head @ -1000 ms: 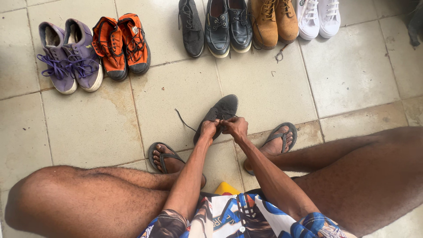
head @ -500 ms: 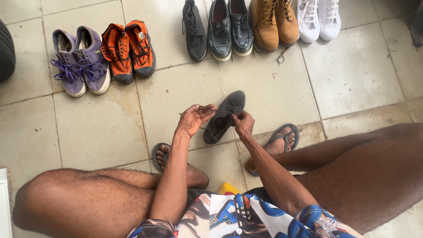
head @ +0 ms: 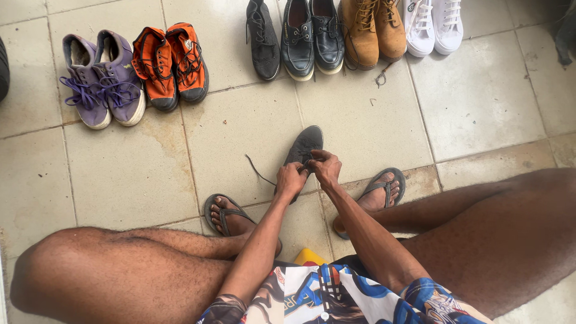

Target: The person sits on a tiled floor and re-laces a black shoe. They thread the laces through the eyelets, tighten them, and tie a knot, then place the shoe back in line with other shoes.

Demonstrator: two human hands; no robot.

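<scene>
A dark grey lace-up sneaker [head: 304, 147] lies on the pale tiled floor [head: 480, 108] between a seated person's knees, toe pointing away, close enough that both arms reach it without leaning. The left hand [head: 291, 180] and right hand [head: 327, 169] meet over its near end, fingers pinched together on the dark shoelace [head: 258, 171], one loose end of which trails off to the left across the tile; from this height it is hard to tell whether the fingers grip only the lace or the shoe's tongue as well. The person's feet, in dark flip-flop sandals [head: 225, 213], are planted on either side, bracing the low sitting posture. Along the far edge of the floor other footwear stands in a row, paired and toes toward the camera: purple canvas sneakers [head: 102, 78], orange high-tops [head: 171, 63], a single dark grey sneaker [head: 262, 39] matching the one in hand, black leather shoes [head: 312, 36], tan work boots [head: 373, 30] and white sneakers [head: 433, 24].
</scene>
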